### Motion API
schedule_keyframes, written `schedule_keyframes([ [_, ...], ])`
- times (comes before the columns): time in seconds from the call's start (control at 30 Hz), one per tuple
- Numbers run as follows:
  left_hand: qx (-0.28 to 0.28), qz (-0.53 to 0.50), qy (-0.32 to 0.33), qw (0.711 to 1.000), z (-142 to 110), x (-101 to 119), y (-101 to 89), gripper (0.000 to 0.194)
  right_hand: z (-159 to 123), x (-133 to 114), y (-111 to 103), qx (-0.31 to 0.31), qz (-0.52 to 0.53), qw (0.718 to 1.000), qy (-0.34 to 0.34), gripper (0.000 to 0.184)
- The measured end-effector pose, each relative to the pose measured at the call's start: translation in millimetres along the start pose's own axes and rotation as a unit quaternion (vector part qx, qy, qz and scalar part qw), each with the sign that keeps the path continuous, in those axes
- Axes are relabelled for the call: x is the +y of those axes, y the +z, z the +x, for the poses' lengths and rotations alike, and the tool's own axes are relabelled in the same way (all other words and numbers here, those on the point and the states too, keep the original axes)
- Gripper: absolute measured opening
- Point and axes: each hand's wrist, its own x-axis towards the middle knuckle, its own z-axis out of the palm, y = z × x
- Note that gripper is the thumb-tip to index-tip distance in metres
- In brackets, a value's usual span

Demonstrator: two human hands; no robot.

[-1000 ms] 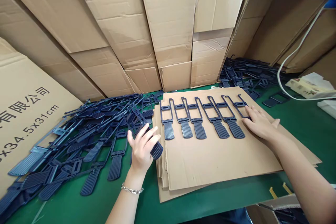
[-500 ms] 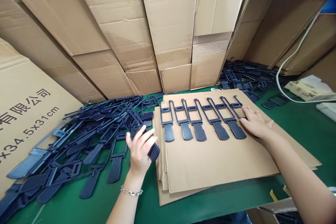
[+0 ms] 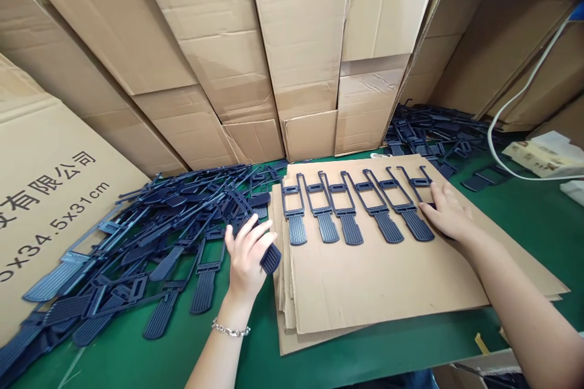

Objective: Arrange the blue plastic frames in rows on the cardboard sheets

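Note:
My left hand (image 3: pixel 249 252) is closed around a small bunch of dark blue plastic frames with ribbed paddle ends; one paddle (image 3: pixel 271 259) pokes out below the fingers. It hovers between the heap and the cardboard sheets. On the top cardboard sheet (image 3: pixel 365 285) lies a row of several such frames, paddles toward me, including one at the left end (image 3: pixel 297 230). At the right end of that row, my right hand (image 3: pixel 447 211) grips another frame (image 3: pixel 417 182) by its near end. The palm covers that frame's paddle.
A tangled heap of the same frames (image 3: pixel 150 243) covers the green table (image 3: pixel 255 346) on the left, with a second pile (image 3: pixel 438 130) at the back right. Cardboard boxes (image 3: pixel 301 42) wall off the rear. A white cable (image 3: pixel 495 118) hangs near a tissue pack (image 3: pixel 542 152).
My right hand has shifted the rightmost frame slightly to the right, away from its neighbour. The left hand still holds its bunch in nearly the same place. The whole view has shifted a little.

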Motion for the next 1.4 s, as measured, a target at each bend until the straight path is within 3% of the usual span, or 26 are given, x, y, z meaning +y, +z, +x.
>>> schedule_keyframes([
  [0.2,-0.002,-0.002,-0.002,1.000,0,3,-0.9,0.018,-2,10,-1,-0.001,0.000,1.000,-0.012,0.070],
  [0.43,0.018,0.000,0.046,0.999,-3,3,-1.0,0.024,-7,4,-2,-0.006,0.037,0.999,-0.009,0.062],
  [0.57,0.003,-0.017,0.073,0.997,-1,6,0.9,0.034,-5,0,-8,-0.014,0.063,0.998,-0.023,0.067],
  [0.63,-0.004,-0.028,0.110,0.993,4,13,1.3,0.035,-6,-5,-14,0.010,0.080,0.996,-0.029,0.071],
  [0.7,-0.003,-0.041,0.153,0.987,11,24,0.0,0.031,-15,-16,-20,0.089,0.106,0.989,-0.056,0.070],
  [0.77,0.000,-0.051,0.190,0.980,20,39,-2.8,0.027,-37,-37,-23,0.181,0.173,0.962,-0.110,0.063],
  [0.83,-0.005,-0.064,0.224,0.972,27,56,-5.7,0.023,-70,-64,-22,0.155,0.319,0.922,-0.152,0.054],
  [0.9,-0.022,-0.085,0.246,0.965,31,75,-7.4,0.019,-107,-93,-17,-0.041,0.459,0.871,-0.169,0.055],
  [0.97,-0.038,-0.113,0.264,0.957,32,92,-8.0,0.017,-138,-117,-11,-0.211,0.555,0.785,-0.178,0.055],
  [1.07,-0.065,-0.128,0.273,0.951,27,108,-10.8,0.019,-160,-135,-3,-0.306,0.627,0.701,-0.147,0.054],
  [1.13,-0.121,-0.102,0.261,0.952,21,113,-16.2,0.023,-162,-135,0,-0.309,0.659,0.679,-0.098,0.055],
  [1.23,-0.200,-0.050,0.223,0.953,9,114,-27.1,0.030,-155,-123,0,-0.262,0.689,0.675,-0.029,0.057],
  [1.4,-0.180,-0.045,0.110,0.976,-28,116,-35.1,0.033,-147,-99,5,-0.194,0.713,0.674,0.027,0.058],
])
